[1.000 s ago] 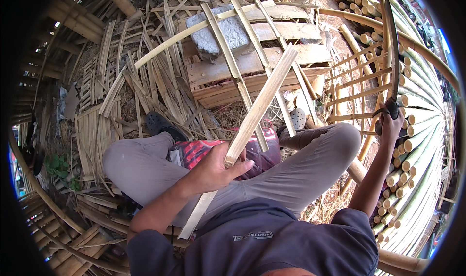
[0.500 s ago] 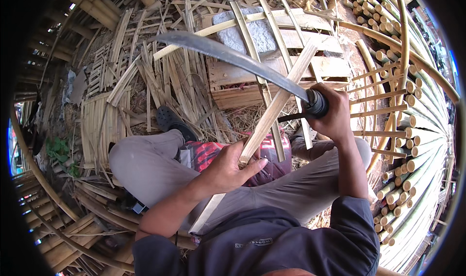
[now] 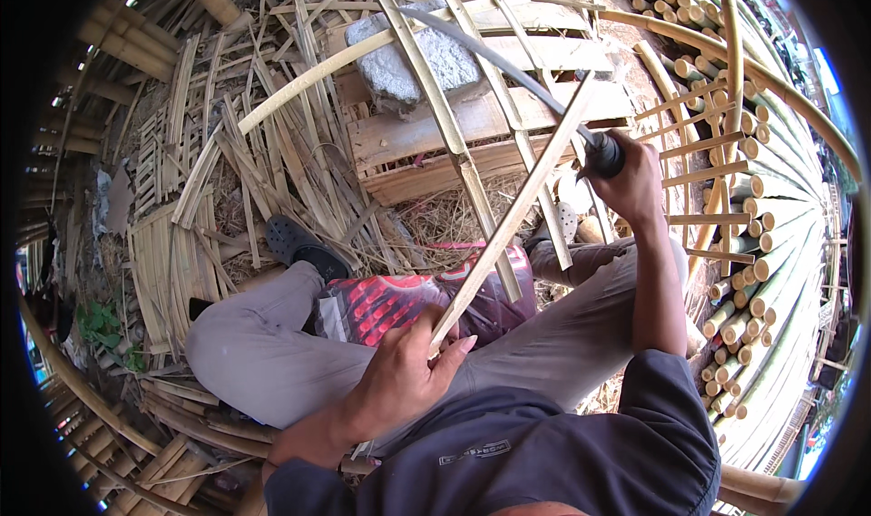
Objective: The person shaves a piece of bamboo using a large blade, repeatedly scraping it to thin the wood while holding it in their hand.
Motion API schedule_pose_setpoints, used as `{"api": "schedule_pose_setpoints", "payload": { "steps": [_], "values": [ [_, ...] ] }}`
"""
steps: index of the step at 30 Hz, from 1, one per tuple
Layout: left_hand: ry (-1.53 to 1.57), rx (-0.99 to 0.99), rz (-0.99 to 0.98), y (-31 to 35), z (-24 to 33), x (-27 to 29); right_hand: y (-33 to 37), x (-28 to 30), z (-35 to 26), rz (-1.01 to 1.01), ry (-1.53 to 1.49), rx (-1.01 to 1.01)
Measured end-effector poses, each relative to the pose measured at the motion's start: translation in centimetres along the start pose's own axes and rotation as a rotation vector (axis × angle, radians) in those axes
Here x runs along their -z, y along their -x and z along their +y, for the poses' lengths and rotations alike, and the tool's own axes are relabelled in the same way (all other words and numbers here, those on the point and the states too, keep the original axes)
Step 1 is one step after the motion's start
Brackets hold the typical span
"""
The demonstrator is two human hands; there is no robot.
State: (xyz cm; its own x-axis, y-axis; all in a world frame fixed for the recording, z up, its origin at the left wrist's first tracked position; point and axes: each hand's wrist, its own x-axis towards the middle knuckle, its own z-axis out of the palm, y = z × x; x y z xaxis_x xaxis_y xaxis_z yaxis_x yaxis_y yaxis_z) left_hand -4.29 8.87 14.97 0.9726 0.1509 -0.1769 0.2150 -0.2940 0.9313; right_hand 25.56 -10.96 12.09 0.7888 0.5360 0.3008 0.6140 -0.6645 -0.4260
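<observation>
My left hand [image 3: 399, 366] is closed round the lower end of a pale bamboo strip [image 3: 511, 226], which slants up and to the right over my lap. My right hand [image 3: 628, 179] grips the black handle of a long machete [image 3: 508, 65]. Its curved blade points up and to the left, crossing behind or against the strip's upper part; I cannot tell whether they touch. Beneath the strip a red and dark printed cloth or sack [image 3: 390, 306] lies between my legs. Several other bamboo strips [image 3: 435, 117] slope over a wooden crate [image 3: 399, 149] in front of me.
A rough grey-white block [image 3: 413, 67] sits on the crate. Cut bamboo poles [image 3: 758, 271] are stacked at the right, with thin crosspieces [image 3: 708, 180] beside them. Split bamboo pieces [image 3: 299, 144] and woven slats [image 3: 168, 262] cover the ground at the left. A dark clog [image 3: 304, 246] is on my left foot.
The strip has turned steeper and its held end has come lower with my left hand. The machete has shifted right, its blade tilting further up. The whole view has shifted slightly.
</observation>
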Motion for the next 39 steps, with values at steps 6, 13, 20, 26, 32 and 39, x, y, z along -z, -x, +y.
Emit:
{"api": "schedule_pose_setpoints", "payload": {
  "steps": [6, 13, 20, 26, 32, 39],
  "values": [
    [0.184, -0.021, 0.055, 0.1, -0.9, 2.2, 2.2, -1.4, -1.4, -0.047, -0.051, 0.007],
    [0.588, 0.123, -0.139, 0.7, -1.5, 2.8, 1.4, -1.5, -1.6, 0.023, -0.274, -0.038],
    [0.723, 0.168, -0.222, 0.2, -2.3, 2.0, 2.2, -1.4, -1.8, 0.059, -0.431, 0.009],
    [0.640, 0.204, -0.223, -0.2, -2.6, 0.7, 3.2, -0.5, -3.3, 0.049, -0.285, 0.230],
    [0.538, 0.102, -0.230, -0.5, -3.0, -0.1, 3.3, -0.3, -3.1, 0.056, -0.232, 0.194],
    [1.014, 0.260, -0.483, -0.1, -2.5, -0.7, 2.6, -0.1, -1.3, 0.111, -0.135, 0.200]
  ]
}}
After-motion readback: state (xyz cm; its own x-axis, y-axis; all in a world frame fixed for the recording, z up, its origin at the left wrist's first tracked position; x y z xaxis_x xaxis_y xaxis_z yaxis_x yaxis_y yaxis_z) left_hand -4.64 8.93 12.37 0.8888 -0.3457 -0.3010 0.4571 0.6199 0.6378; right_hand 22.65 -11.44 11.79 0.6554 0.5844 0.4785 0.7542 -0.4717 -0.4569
